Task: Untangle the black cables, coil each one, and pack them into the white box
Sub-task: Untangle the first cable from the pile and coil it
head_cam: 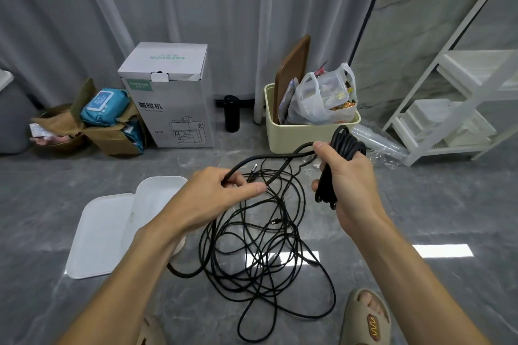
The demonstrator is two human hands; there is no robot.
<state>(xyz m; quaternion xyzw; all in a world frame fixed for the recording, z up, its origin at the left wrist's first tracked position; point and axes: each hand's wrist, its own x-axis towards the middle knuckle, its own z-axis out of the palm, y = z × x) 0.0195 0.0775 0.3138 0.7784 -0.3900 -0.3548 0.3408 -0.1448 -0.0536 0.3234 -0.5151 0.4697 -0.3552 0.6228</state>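
The right hand [347, 179] grips a coil [340, 157] of black cable, its loops standing upright through the fist. One strand runs from the coil across to the left hand [215, 196], which pinches it between thumb and fingers. Below both hands the remaining cables [260, 249] lie in a loose tangle on the grey floor [420, 218]. The white box [157, 199] sits open just left of the tangle, partly behind the left forearm, with its lid [98, 235] flat beside it. A sandal [367, 319] shows near the lower edge.
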